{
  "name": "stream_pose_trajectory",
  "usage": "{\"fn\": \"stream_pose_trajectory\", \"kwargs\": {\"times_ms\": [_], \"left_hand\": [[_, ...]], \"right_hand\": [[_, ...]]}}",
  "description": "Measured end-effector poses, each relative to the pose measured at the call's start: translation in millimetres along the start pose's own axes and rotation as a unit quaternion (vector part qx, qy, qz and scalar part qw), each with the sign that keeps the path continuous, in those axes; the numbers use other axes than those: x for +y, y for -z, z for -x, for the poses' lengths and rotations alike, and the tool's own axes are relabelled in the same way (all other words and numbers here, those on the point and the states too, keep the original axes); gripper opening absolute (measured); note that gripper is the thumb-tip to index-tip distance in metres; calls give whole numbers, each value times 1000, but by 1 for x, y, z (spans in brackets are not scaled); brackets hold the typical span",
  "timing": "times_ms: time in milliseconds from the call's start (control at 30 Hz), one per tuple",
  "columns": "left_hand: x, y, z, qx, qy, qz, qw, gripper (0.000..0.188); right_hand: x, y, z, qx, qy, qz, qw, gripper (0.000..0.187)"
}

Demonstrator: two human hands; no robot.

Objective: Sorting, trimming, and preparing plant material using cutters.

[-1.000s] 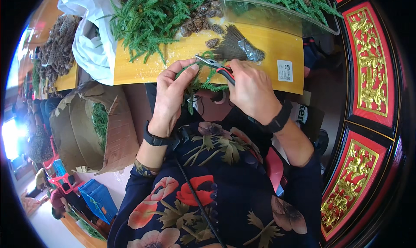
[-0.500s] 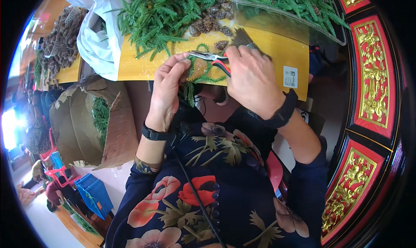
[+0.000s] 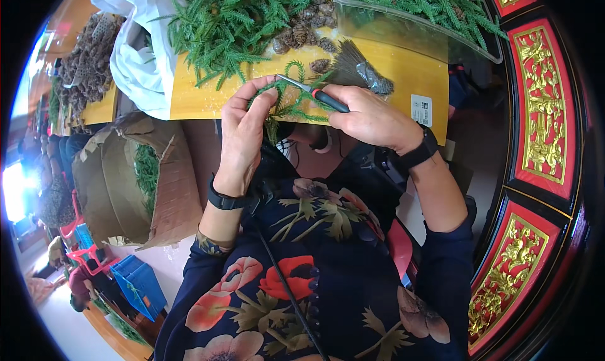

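My right hand [image 3: 377, 120] grips the red-and-black handles of a pair of needle-nose pliers [image 3: 331, 101]. Their metal jaws point left and touch the fingertips of my left hand [image 3: 244, 121]. Closed in a pinch, that hand holds a green artificial pine sprig [image 3: 291, 110], which hangs below the jaws at the table edge. Whatever thin part sits right at the plier tips is too small to make out. Just beyond my right hand lies a bundle of dark wire stems [image 3: 353, 64] wrapped in clear plastic.
On the yellow table [image 3: 208, 102] are a heap of green sprigs [image 3: 233, 27] and brown pine cones [image 3: 302, 34]. A clear plastic bin [image 3: 403, 30] of sprigs stands far right, a white plastic bag [image 3: 142, 77] far left. An open cardboard box [image 3: 113, 178] sits at my left.
My right hand has rolled over and lowered a little, turning the pliers edge-on. More of the wire bundle behind it now shows. My left hand has barely moved.
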State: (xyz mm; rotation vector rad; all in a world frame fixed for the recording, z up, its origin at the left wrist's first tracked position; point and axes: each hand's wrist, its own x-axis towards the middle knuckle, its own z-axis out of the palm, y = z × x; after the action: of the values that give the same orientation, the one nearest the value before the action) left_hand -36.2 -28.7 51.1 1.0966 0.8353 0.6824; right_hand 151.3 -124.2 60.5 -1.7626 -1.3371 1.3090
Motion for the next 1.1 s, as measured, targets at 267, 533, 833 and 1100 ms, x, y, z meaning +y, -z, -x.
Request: {"fn": "stream_pose_trajectory", "kwargs": {"times_ms": [267, 533, 833, 1100], "left_hand": [[-1, -3, 4, -4, -44, -72, 996, 22], [0, -1, 3, -15, -17, -81, 996, 22], [4, -1, 0, -30, 28, -42, 998, 24], [2, -1, 1, -50, 43, -22, 998, 24]], "right_hand": [[-3, 7, 4, -1, 44, 106, 993, 44], [4, 1, 3, 25, 66, 127, 989, 38], [-14, -7, 12, 42, -33, 206, 977, 33], [1, -8, 16, 123, 80, 164, 975, 30]]}}
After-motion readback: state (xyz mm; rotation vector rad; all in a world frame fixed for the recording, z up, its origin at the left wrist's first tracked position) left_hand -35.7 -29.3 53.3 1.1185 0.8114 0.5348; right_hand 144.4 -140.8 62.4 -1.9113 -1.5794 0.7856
